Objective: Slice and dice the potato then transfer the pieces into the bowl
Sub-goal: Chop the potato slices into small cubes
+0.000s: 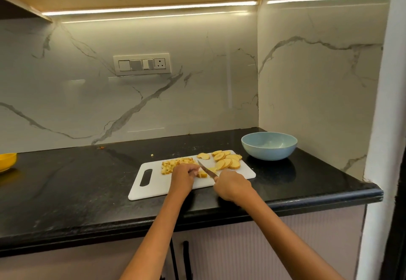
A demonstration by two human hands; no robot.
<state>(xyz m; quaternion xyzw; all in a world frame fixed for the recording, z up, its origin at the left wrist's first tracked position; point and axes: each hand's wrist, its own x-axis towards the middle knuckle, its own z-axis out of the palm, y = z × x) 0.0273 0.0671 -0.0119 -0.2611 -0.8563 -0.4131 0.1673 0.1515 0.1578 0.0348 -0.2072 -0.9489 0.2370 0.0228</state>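
A white cutting board [153, 188] lies on the black counter. Round potato slices [227, 160] are spread on its far right part, and a heap of diced potato [173, 163] lies on its far left part. My left hand [183, 175] holds a few cut potato pieces [202, 174] down on the board with curled fingers. My right hand [231, 185] grips the handle of a knife [206, 169], whose blade points away to the left over those pieces. A pale blue bowl [269, 145] stands behind the board's right end, with nothing seen inside.
A yellow bowl [6, 161] sits at the counter's far left edge of view. Marble walls close the back and the right side. One small potato bit [152, 154] lies on the counter behind the board. The counter's front edge [197, 216] runs below my arms.
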